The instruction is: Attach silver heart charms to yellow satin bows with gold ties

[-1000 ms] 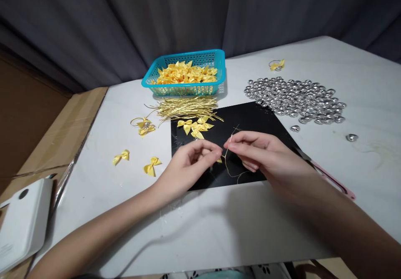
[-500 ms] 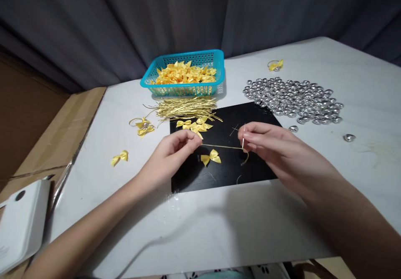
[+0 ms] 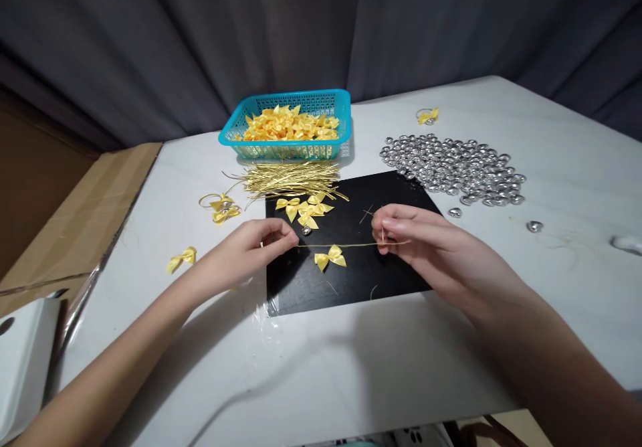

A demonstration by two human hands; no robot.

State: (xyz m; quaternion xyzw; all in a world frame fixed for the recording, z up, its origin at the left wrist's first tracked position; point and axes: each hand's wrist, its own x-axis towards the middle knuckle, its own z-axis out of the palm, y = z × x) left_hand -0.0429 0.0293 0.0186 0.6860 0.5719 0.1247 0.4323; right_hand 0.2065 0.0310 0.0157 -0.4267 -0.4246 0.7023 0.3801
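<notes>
Dim curtain [image 3: 271, 32], brighter white table [image 3: 301, 380], soft shadows toward the near side, glinting silver hearts [image 3: 454, 169], stretched frame edges

The near tabletop [image 3: 311, 380] offers passage, but the taut gold cord [image 3: 354, 245] bars the black mat [image 3: 351, 281].

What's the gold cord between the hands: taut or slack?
Looks taut: the gold cord runs nearly straight, without visible sag, from the left hand's fingertips to the right hand.
</notes>
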